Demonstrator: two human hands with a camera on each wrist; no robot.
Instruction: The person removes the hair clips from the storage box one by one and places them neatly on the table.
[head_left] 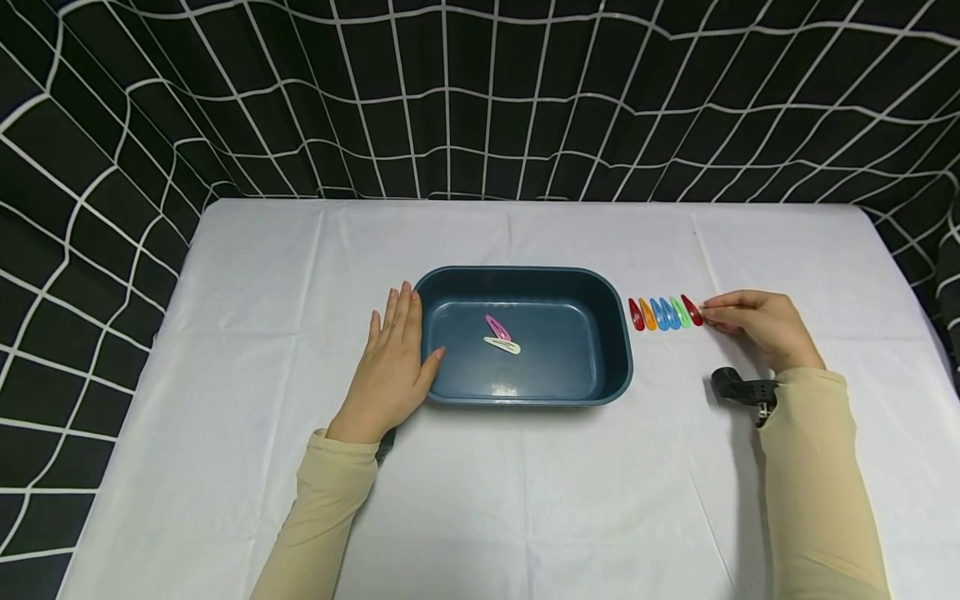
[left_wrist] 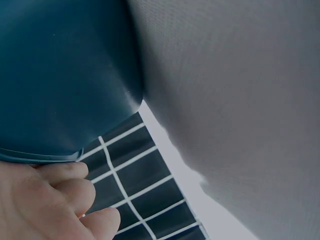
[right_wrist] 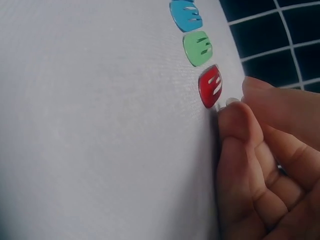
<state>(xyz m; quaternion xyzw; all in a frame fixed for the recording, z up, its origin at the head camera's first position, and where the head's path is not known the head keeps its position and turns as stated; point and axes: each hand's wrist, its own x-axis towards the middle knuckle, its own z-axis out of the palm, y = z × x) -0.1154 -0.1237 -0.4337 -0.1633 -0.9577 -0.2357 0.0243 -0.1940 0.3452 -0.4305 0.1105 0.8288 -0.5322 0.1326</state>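
A dark blue plastic basin stands mid-table, with a pink snap hair clip and a white snap hair clip overlapping inside it. My left hand lies flat along its left end, fingers straight and thumb over the rim. Right of the basin, several coloured snap clips form a row ending in a red hair clip. My right hand is at that end, thumb and index fingertips beside the red clip. A small pale bit shows between those fingertips; I cannot tell whether it is a held clip or a nail.
The row also has another red clip, an orange clip, two blue clips and a green clip. White cloth covers the table. A black curtain with a white grid hangs behind its far edge.
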